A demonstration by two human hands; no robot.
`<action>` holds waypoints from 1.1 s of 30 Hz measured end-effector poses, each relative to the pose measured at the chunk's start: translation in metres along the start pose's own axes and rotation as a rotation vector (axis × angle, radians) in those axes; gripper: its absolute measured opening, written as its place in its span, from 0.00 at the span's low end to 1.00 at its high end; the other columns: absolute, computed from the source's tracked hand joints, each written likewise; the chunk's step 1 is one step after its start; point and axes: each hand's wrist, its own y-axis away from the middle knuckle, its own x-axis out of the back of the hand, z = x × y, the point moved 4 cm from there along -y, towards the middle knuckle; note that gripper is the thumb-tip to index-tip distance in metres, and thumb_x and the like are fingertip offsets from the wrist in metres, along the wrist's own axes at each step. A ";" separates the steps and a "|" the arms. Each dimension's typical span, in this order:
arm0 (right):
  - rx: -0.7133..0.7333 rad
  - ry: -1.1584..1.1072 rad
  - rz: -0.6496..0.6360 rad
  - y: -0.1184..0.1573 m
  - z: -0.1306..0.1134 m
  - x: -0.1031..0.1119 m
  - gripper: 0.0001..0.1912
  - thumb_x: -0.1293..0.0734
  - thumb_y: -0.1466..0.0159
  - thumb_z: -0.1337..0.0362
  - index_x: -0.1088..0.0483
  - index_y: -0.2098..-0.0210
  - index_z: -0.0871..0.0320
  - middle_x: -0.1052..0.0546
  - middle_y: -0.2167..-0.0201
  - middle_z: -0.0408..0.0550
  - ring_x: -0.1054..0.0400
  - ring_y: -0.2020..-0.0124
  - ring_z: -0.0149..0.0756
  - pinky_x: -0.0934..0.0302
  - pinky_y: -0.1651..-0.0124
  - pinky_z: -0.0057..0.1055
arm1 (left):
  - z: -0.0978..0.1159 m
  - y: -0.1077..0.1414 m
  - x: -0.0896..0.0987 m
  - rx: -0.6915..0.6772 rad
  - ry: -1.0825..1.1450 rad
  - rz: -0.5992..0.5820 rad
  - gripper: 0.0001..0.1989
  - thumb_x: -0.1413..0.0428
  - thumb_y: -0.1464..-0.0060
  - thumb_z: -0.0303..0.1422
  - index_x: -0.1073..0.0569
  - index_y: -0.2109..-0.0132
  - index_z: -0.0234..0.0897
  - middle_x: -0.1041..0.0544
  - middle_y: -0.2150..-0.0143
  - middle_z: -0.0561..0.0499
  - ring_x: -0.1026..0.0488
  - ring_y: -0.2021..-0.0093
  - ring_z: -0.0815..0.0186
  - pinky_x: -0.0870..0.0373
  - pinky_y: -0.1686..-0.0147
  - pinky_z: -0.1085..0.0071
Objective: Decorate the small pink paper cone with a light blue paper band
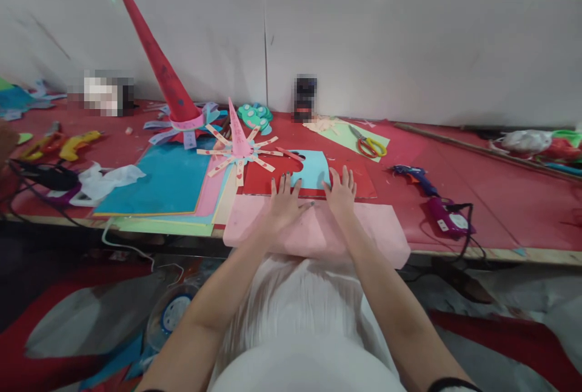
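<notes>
Both my hands rest on a light blue sheet (313, 169) that lies over red paper (261, 179) on the table. My left hand (285, 201) is at the blue sheet's left side, fingers spread. At its right edge lies my right hand (341, 191), fingers stretched out. Just beyond the left fingertips the blue sheet meets a rounded red edge. A pink sheet (318, 225) is under my wrists and hangs over the table's front edge. Left of my hands stands a small pink paper cone (237, 134) with printed strips fanning out around its base.
A tall red cone (159, 68) leans at the back left, near stacked coloured paper (159, 180). Scissors (370, 145) lie on green paper. On the right are a blue glue gun (416, 177) and a purple box with a cable (448, 217). A white partition (409, 46) closes the back.
</notes>
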 end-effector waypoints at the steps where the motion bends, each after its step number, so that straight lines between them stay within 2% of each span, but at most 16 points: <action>1: -0.011 0.002 -0.001 0.000 0.002 -0.002 0.22 0.45 0.35 0.59 0.40 0.42 0.53 0.46 0.36 0.60 0.54 0.35 0.51 0.51 0.43 0.58 | 0.000 0.001 0.000 0.002 0.002 0.007 0.35 0.61 0.42 0.52 0.45 0.35 0.34 0.49 0.32 0.39 0.57 0.32 0.50 0.64 0.36 0.46; 4: -0.038 0.010 -0.031 0.001 0.003 -0.008 0.22 0.47 0.34 0.62 0.40 0.42 0.53 0.45 0.36 0.59 0.54 0.35 0.51 0.53 0.42 0.59 | 0.002 0.002 0.000 0.008 -0.005 0.010 0.36 0.62 0.41 0.50 0.47 0.35 0.27 0.50 0.33 0.37 0.58 0.32 0.52 0.64 0.35 0.49; 6: -0.046 0.012 -0.051 0.001 0.001 -0.011 0.22 0.48 0.34 0.64 0.39 0.42 0.53 0.45 0.36 0.58 0.55 0.35 0.51 0.55 0.42 0.60 | 0.003 0.003 0.002 -0.011 -0.016 0.002 0.34 0.62 0.40 0.47 0.47 0.35 0.26 0.49 0.33 0.37 0.58 0.32 0.53 0.63 0.34 0.52; 11: -0.038 -0.001 -0.081 0.001 0.001 -0.010 0.22 0.49 0.34 0.63 0.40 0.42 0.53 0.44 0.36 0.58 0.55 0.35 0.51 0.56 0.41 0.60 | 0.010 0.009 0.008 -0.107 0.000 0.002 0.25 0.59 0.39 0.45 0.41 0.37 0.47 0.49 0.32 0.48 0.57 0.32 0.53 0.60 0.36 0.48; 13: -0.041 0.000 -0.097 0.001 0.002 -0.008 0.23 0.49 0.34 0.62 0.40 0.41 0.54 0.44 0.36 0.58 0.54 0.35 0.51 0.55 0.41 0.60 | 0.011 0.011 0.011 -0.064 0.004 0.012 0.24 0.58 0.39 0.45 0.40 0.38 0.48 0.47 0.32 0.49 0.56 0.32 0.51 0.60 0.36 0.46; 16: -0.052 0.002 -0.118 0.000 0.002 -0.007 0.23 0.49 0.34 0.62 0.40 0.41 0.53 0.44 0.36 0.58 0.53 0.35 0.51 0.55 0.41 0.59 | 0.008 0.017 0.013 0.019 -0.004 0.017 0.25 0.59 0.39 0.45 0.39 0.38 0.44 0.46 0.33 0.47 0.54 0.32 0.51 0.61 0.36 0.46; 19: -0.073 0.027 -0.157 -0.001 -0.001 -0.005 0.23 0.49 0.33 0.63 0.41 0.41 0.53 0.43 0.37 0.57 0.53 0.35 0.49 0.56 0.40 0.59 | -0.004 0.022 0.017 0.108 -0.038 0.010 0.27 0.59 0.39 0.43 0.41 0.37 0.37 0.46 0.33 0.42 0.54 0.33 0.50 0.64 0.35 0.47; 22: -0.086 0.068 -0.198 -0.001 -0.005 -0.003 0.23 0.51 0.33 0.64 0.42 0.40 0.53 0.43 0.37 0.56 0.53 0.35 0.46 0.58 0.39 0.58 | -0.018 0.025 0.021 0.127 -0.112 0.006 0.27 0.59 0.39 0.42 0.39 0.38 0.33 0.45 0.34 0.40 0.55 0.32 0.52 0.67 0.35 0.48; 25: -0.093 0.079 -0.222 0.000 -0.007 0.000 0.24 0.52 0.32 0.64 0.44 0.39 0.53 0.43 0.36 0.54 0.53 0.35 0.45 0.59 0.38 0.58 | -0.025 0.027 0.023 0.118 -0.173 0.003 0.27 0.61 0.38 0.43 0.38 0.38 0.33 0.45 0.34 0.41 0.55 0.32 0.52 0.63 0.35 0.49; 29: -0.073 0.061 -0.214 0.000 -0.008 0.001 0.24 0.52 0.33 0.65 0.43 0.39 0.53 0.43 0.36 0.55 0.52 0.35 0.46 0.58 0.39 0.59 | -0.018 0.022 0.026 0.105 -0.170 0.005 0.28 0.61 0.37 0.41 0.38 0.39 0.26 0.44 0.35 0.36 0.51 0.33 0.51 0.58 0.36 0.51; 31: -0.063 0.062 -0.204 0.000 -0.008 0.000 0.24 0.51 0.33 0.65 0.42 0.40 0.52 0.42 0.37 0.55 0.52 0.35 0.46 0.58 0.39 0.60 | -0.011 0.014 0.029 0.117 -0.164 0.000 0.27 0.60 0.38 0.39 0.36 0.41 0.22 0.40 0.37 0.34 0.47 0.35 0.50 0.57 0.36 0.52; 33: -0.061 0.065 -0.190 0.000 -0.008 -0.001 0.23 0.51 0.33 0.65 0.41 0.40 0.52 0.42 0.37 0.55 0.51 0.35 0.47 0.58 0.39 0.60 | -0.004 0.002 0.030 0.136 -0.175 -0.007 0.26 0.60 0.38 0.39 0.29 0.48 0.21 0.33 0.43 0.32 0.41 0.38 0.50 0.58 0.36 0.52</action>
